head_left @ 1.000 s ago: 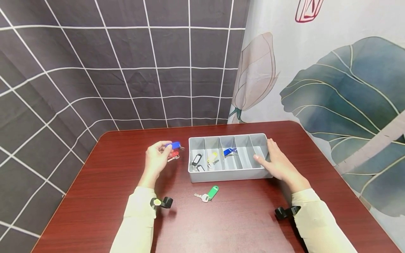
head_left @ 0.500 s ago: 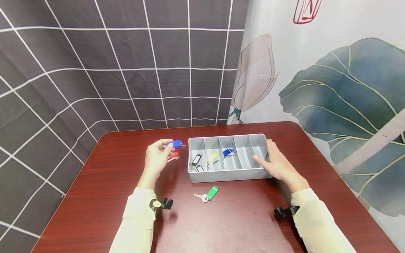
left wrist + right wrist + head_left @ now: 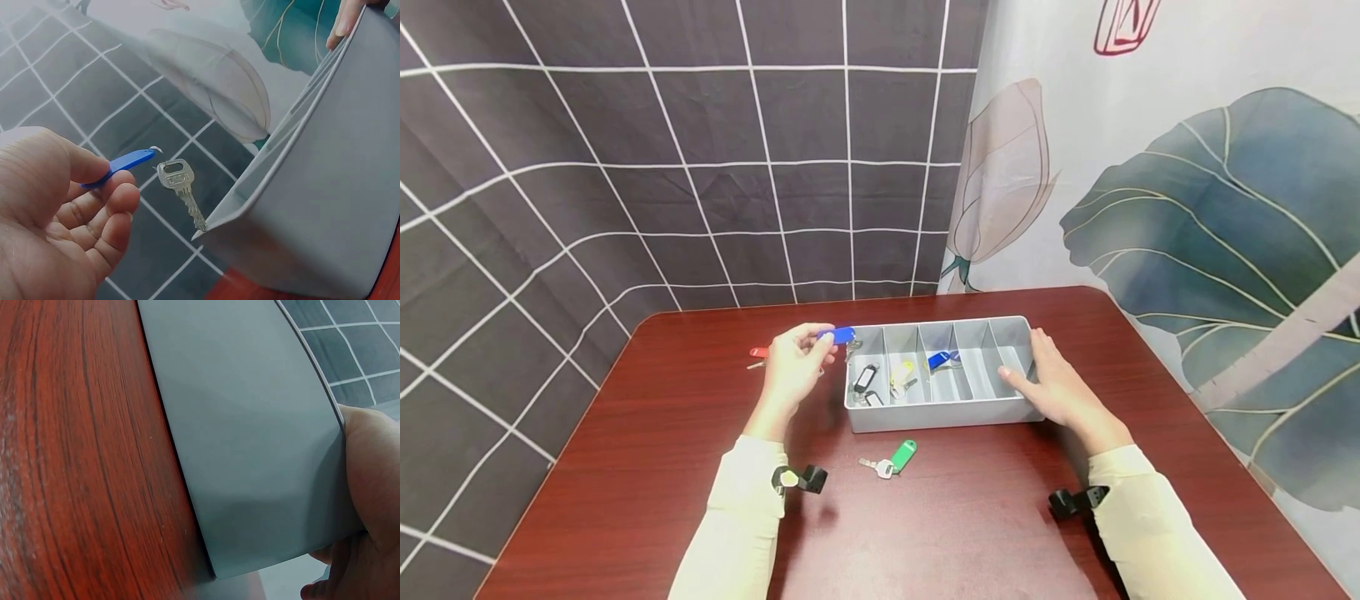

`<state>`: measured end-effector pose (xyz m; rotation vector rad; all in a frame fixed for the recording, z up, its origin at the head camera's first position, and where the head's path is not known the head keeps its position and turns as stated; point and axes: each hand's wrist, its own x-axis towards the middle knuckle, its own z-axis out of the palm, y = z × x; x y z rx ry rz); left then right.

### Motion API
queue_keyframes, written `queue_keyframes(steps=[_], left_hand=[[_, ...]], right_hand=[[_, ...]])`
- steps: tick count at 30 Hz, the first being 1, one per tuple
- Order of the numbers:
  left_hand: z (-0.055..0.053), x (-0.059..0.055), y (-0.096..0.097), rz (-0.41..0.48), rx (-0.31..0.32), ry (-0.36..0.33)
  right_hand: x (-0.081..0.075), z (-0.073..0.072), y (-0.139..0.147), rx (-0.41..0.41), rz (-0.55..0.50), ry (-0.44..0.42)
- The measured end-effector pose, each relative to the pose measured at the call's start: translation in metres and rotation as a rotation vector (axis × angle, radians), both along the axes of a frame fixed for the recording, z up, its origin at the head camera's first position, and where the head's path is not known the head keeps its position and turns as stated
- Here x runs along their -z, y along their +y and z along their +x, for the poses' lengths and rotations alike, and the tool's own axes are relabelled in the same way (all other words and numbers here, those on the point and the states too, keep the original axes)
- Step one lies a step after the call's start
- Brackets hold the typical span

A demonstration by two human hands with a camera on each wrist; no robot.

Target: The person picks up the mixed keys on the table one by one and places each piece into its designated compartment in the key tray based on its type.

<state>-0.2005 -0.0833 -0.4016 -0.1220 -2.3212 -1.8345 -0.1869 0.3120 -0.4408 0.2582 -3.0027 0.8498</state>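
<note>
My left hand (image 3: 793, 367) pinches a blue key tag (image 3: 128, 165) between thumb and index finger. From the tag's ring hangs a silver key (image 3: 180, 181), over the left end of the grey divided tray (image 3: 947, 417). My right hand (image 3: 1060, 387) holds the tray's right end, thumb over the rim and fingers along the outer side. Inside the tray, black-framed key tags (image 3: 866, 379) lie in the leftmost compartment. A yellow key tag (image 3: 903, 373) is in the second one and another blue key tag (image 3: 938, 360) in the third.
On the reddish-brown table (image 3: 970, 517), a green key tag (image 3: 904, 455) with a key lies in front of the tray. A red key tag (image 3: 759, 353), partly hidden, lies left of my left hand. A gridded dark curtain (image 3: 715, 200) hangs behind the table.
My left hand has moved right with the blue key tag, from beside the tray to over its left edge. The red key tag now shows left of that hand. My right hand stays put.
</note>
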Motion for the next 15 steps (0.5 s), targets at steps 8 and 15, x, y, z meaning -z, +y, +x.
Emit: queue_keyframes(steps=[8, 15], left_hand=[[-0.002, -0.008, 0.016, -0.039, 0.021, 0.086], [-0.004, -0.012, 0.030, -0.064, 0.042, 0.106]], right_hand=[[0.001, -0.002, 0.001, -0.001, 0.001, 0.005], [0.000, -0.001, 0.001, 0.000, -0.007, 0.002]])
